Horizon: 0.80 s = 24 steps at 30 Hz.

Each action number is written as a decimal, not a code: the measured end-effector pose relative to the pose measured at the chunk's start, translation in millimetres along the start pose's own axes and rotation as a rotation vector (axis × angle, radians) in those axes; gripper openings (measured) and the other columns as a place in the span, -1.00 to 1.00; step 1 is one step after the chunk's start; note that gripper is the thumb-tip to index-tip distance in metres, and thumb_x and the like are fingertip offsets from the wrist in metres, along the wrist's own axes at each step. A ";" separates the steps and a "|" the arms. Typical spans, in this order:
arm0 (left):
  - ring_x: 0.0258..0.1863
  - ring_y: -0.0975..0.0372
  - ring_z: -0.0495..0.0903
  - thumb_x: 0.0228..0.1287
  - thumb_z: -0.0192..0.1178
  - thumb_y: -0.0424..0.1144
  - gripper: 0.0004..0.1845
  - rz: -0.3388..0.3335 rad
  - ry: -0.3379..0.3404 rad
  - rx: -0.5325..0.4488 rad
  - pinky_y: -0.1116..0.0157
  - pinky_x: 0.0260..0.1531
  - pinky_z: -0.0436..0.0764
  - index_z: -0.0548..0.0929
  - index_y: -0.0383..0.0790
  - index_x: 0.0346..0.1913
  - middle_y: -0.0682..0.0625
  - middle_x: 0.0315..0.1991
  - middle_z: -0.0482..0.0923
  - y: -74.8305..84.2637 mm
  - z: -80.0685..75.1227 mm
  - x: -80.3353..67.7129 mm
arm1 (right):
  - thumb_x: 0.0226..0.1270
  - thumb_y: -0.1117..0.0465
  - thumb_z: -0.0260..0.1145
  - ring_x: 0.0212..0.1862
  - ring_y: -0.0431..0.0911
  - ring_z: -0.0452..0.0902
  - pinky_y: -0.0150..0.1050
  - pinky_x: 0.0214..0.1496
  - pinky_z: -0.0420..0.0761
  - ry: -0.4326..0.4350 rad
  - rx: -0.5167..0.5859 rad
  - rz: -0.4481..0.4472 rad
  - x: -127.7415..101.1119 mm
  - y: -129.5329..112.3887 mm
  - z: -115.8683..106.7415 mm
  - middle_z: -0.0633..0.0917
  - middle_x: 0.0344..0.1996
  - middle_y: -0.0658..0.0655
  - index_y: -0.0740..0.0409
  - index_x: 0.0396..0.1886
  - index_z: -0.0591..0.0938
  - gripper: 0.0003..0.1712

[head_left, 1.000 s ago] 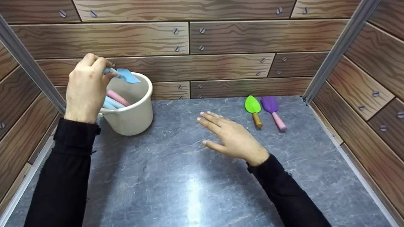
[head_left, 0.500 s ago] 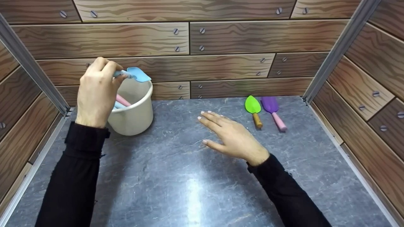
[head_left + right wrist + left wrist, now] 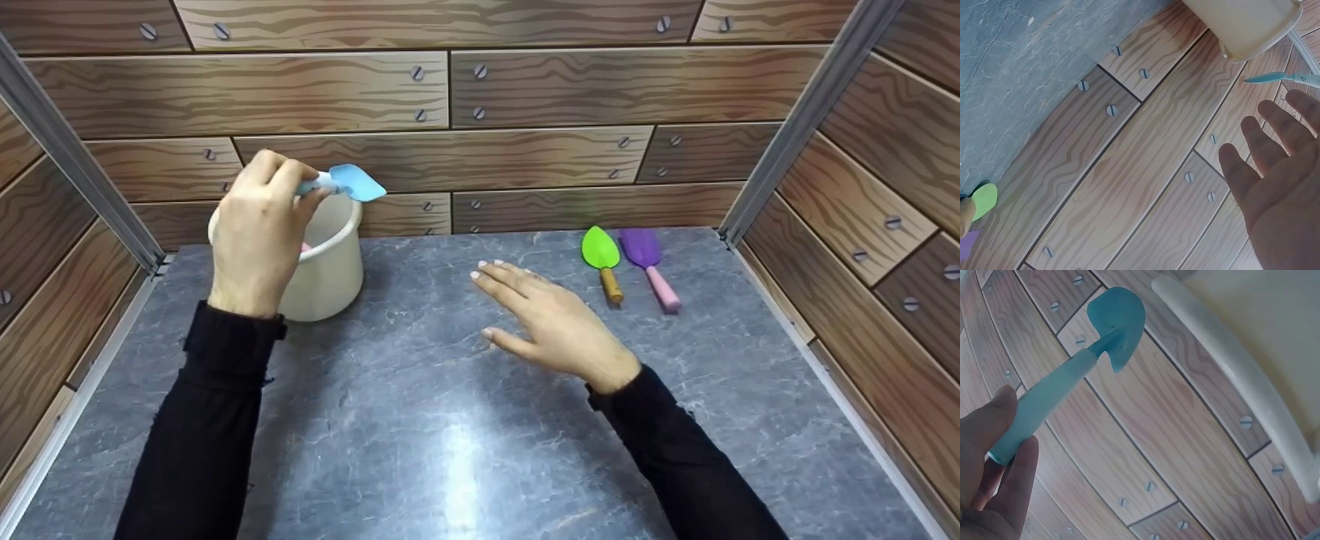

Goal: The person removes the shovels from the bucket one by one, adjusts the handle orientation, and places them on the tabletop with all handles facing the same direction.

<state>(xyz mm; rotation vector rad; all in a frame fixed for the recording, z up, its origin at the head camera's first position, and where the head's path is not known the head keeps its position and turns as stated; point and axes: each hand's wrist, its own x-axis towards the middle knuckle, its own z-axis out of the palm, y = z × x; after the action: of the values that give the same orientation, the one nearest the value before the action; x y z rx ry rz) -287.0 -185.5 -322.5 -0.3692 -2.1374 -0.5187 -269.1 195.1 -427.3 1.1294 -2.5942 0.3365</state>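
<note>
The left hand (image 3: 259,229) pinches the blue shovel (image 3: 352,182) by its handle, up above the white bucket (image 3: 326,266). The right hand (image 3: 559,326) hovers over the worktop (image 3: 450,420), fingers spread. The shovel looks just lifted out; next it probably needs setting down by the green shovel (image 3: 602,259).

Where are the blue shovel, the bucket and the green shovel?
blue shovel (image 3: 358,182), head view, on its blade.
bucket (image 3: 330,270), head view, on its outer wall.
green shovel (image 3: 601,248), head view, on its blade.

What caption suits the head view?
Left hand holds light-blue plastic toy shovel above cream plastic bucket.
</note>
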 end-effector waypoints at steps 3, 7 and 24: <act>-0.03 -0.15 0.86 0.54 0.57 -0.21 -0.73 0.030 0.009 0.000 -0.08 0.07 0.92 0.84 -0.38 0.02 -0.27 -0.07 0.78 3.6 4.4 -3.4 | 0.84 -0.24 0.33 0.83 0.19 0.44 0.22 0.87 0.51 0.004 0.001 0.000 -0.1 0.1 -0.3 0.48 0.83 0.20 0.02 0.90 0.37 -0.12; 0.01 -0.15 0.85 0.55 0.54 -0.19 -0.73 0.049 0.008 -0.022 -0.06 0.12 0.92 0.83 -0.36 0.03 -0.26 -0.07 0.76 8.3 9.8 -8.5 | 0.84 -0.25 0.33 0.84 0.18 0.42 0.22 0.87 0.51 0.005 0.002 0.006 0.1 0.3 -0.6 0.47 0.84 0.18 0.01 0.91 0.35 -0.10; -0.08 -0.19 0.83 0.62 0.49 -0.19 -0.74 0.129 0.004 -0.035 -0.09 0.01 0.88 0.79 -0.38 0.02 -0.27 -0.06 0.77 28.3 24.3 -27.0 | 0.84 -0.22 0.32 0.85 0.20 0.39 0.24 0.87 0.49 0.004 0.037 0.040 1.1 0.8 -0.3 0.39 0.87 0.20 0.07 0.94 0.27 -0.06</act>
<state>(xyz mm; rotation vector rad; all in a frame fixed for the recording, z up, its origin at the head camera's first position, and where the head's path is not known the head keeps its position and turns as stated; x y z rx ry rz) -276.1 -150.9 -351.0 -0.5215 -2.0865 -0.4829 -270.3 195.0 -426.7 1.0894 -2.6201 0.3967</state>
